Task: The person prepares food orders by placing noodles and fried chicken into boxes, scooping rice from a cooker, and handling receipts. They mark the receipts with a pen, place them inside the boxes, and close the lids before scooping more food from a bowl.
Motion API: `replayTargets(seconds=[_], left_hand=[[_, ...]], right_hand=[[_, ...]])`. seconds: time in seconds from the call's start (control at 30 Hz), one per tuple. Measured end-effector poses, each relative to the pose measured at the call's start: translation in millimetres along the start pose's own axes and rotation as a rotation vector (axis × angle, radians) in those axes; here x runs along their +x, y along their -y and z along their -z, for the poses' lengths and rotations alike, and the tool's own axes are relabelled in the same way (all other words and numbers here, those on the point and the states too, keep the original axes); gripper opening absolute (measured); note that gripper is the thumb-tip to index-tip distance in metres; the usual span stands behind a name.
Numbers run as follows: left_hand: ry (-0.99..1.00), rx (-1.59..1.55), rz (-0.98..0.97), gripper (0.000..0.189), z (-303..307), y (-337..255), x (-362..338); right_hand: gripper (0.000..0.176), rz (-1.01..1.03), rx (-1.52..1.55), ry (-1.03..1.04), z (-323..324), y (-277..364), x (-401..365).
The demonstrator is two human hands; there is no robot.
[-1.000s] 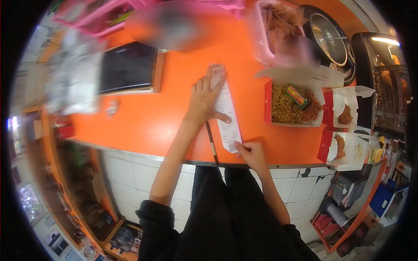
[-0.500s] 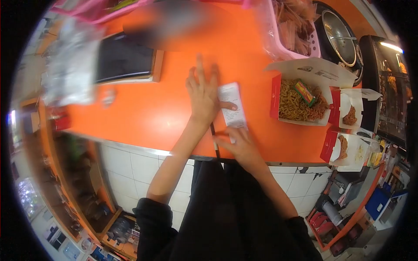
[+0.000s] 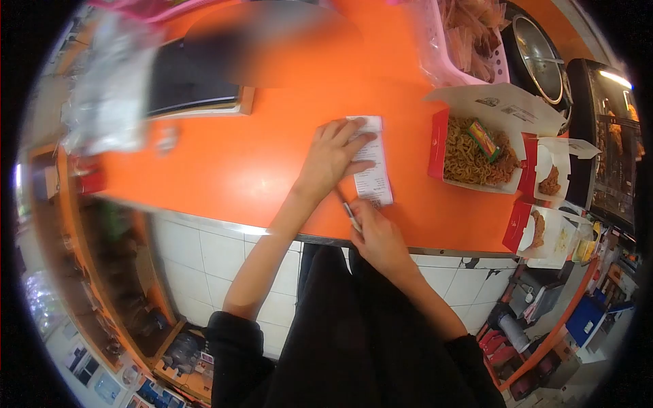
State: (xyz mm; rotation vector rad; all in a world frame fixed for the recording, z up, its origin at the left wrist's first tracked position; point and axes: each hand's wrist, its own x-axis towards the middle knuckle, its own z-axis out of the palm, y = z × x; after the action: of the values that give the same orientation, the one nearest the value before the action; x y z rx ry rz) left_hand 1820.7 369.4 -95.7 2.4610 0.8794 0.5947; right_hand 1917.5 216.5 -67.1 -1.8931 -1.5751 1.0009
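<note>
The left hand [image 3: 331, 158] presses open fingers on the receipt [image 3: 374, 178]; the right hand [image 3: 376, 236] grips a pen [image 3: 352, 216].

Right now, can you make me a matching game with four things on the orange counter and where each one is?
Things:
1. receipt
2. pen
3. noodle box
4. pink basket

Where:
A. open, with a sachet on the food
B. under the left hand
C. at the far edge of the counter
D. in the right hand

Pairs: 1-B, 2-D, 3-A, 4-C.
</note>
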Motion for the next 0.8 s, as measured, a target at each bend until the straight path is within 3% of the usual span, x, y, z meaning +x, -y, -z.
replayTargets(seconds=[0.1, 0.2, 0.3, 0.4, 0.5, 0.6, 0.8], left_hand=[[0.032, -0.058, 0.01, 0.052, 6.7, 0.5, -3.1], [0.056, -0.099, 0.015, 0.059, 8.0, 1.6, -6.4], [0.064, -0.106, 0.006, 0.065, 7.5, 3.2, -8.2], [0.076, -0.116, -0.004, 0.072, 7.9, 3.1, -7.6], [0.108, -0.124, 0.006, 0.079, 10.1, 3.1, -7.4], [0.123, -0.147, 0.018, 0.084, 11.3, 2.7, -6.8], [0.112, -0.158, 0.016, 0.083, 12.6, 3.0, -5.3]], right_hand=[[0.017, -0.171, 0.195, 0.353, 49.5, 0.1, -10.9], [0.021, -0.395, 0.488, 0.473, 95.6, 0.5, -13.6], [0.022, -0.212, 0.895, 0.09, 98.5, -1.6, -6.7], [0.02, -0.108, 0.181, -0.036, 95.6, 0.9, 17.3], [0.022, -0.319, 0.203, 0.11, 101.4, 23.6, 31.0], [0.025, -0.079, -0.051, 0.036, 93.5, 14.1, 35.7], [0.016, 0.063, -0.324, 0.243, 95.8, 9.6, 51.5]])
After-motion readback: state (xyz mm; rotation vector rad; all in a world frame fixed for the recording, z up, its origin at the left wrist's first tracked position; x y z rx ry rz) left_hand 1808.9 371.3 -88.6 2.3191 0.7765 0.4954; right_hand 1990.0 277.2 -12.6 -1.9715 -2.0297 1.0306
